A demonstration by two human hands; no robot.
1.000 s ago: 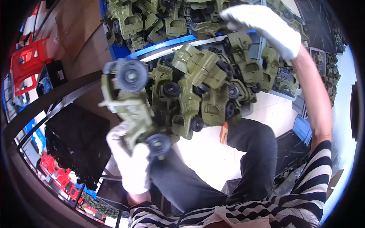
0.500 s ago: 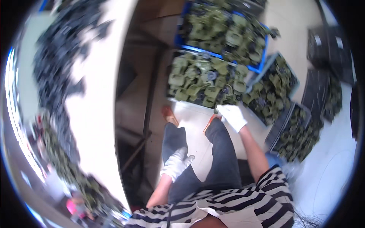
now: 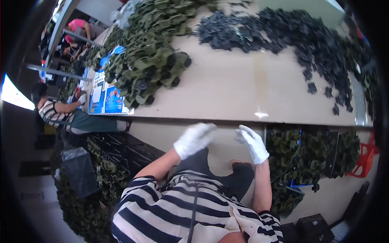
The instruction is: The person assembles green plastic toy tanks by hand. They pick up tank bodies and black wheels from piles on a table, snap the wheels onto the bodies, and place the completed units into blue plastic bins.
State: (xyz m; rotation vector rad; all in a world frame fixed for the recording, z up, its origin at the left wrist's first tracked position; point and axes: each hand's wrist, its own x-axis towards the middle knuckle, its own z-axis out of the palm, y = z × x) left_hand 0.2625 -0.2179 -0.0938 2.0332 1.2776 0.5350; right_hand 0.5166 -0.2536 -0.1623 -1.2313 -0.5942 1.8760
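My left hand [image 3: 194, 140], in a white glove, hangs before the table's near edge. Its fingers are stretched toward the right and a little blurred, with nothing seen in them. My right hand [image 3: 252, 143], gloved too, is raised beside it, fingers apart and slightly bent, holding nothing visible. Both are nearest to the long pale table [image 3: 227, 89]. Olive-green moulded parts [image 3: 150, 60] lie heaped on its left half, some with dark round pieces. Small dark blue-grey parts [image 3: 283, 30] spread along the far side and down the right end.
Crates of green parts [image 3: 283, 152] stand on the floor to the right, near a red stool [image 3: 364, 154]. At left are a grey bin [image 3: 79, 172] and more green parts [image 3: 109, 174]. A seated co-worker [image 3: 60, 111] works at the table's left end, by blue printed sheets [image 3: 109, 97].
My view has swung from the crates on the floor round to the table. Both hands have come up from near my legs to in front of the table edge.
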